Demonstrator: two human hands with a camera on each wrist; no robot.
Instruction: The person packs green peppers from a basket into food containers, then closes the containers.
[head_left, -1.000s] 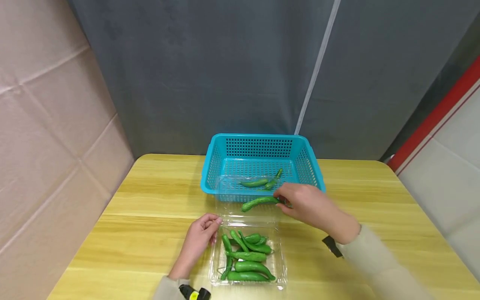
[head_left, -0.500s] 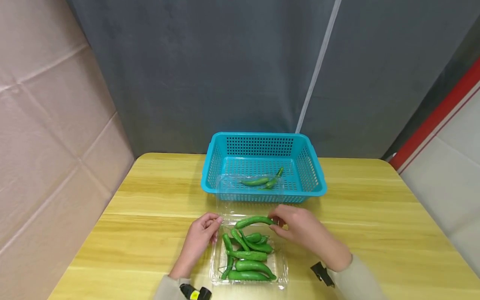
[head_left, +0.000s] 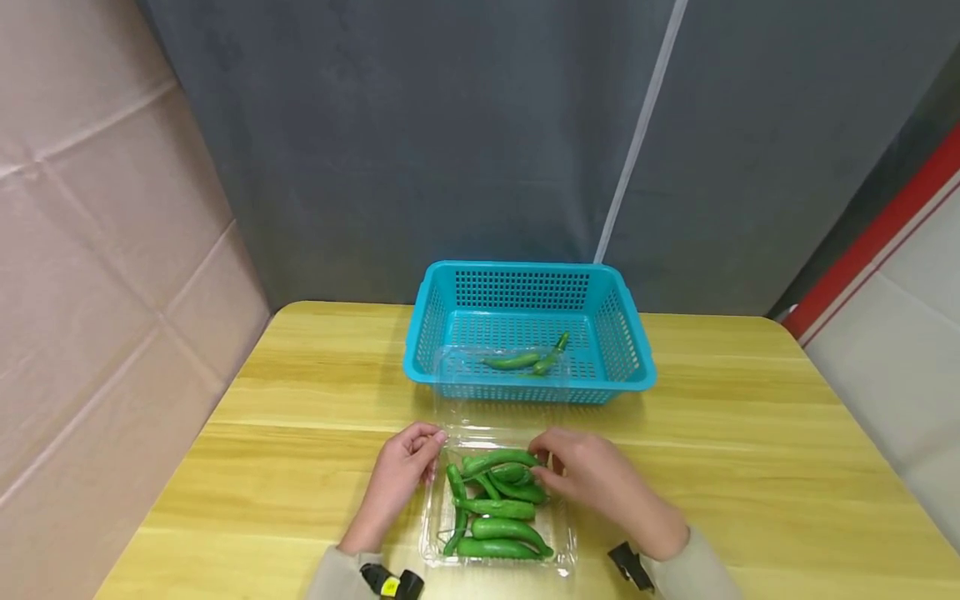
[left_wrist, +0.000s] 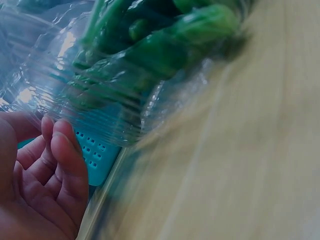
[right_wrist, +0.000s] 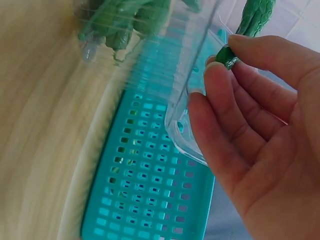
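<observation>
"From the left: what sort of grip?"

"By the left hand [head_left: 402, 467], a pinch of thumb and fingertips on the edge of the clear container [head_left: 558, 529], near the fold where the raised lid [head_left: 487, 414] begins. Probably thin, springy plastic, very light; best steadied gently by that edge, for fear of buckling."

"And inside?"

"Green peppers [head_left: 495, 507], loosely heaped, a few crossing. At the far end, above or on the pile (hard to tell), the held pepper [head_left: 497, 460], pinched by its right end between thumb and fingertips of the right hand [head_left: 588, 471]. Likely light, firm and a little slippery; easily bruised by hard squeezing. Better taken by one end, as here, or round the thick middle."

"Then the surface and room?"

"At left, creased pale cloth [head_left: 90, 267]. Next, a yellow wood-grain surface [head_left: 300, 475] with rounded far corners. At its far middle, a blue basket [head_left: 517, 266] with peppers inside, partly behind the lid; beyond, a dark grey backdrop [head_left: 412, 150]. Far right, a red band [head_left: 877, 237] beside whitish panels [head_left: 911, 400]."
</observation>
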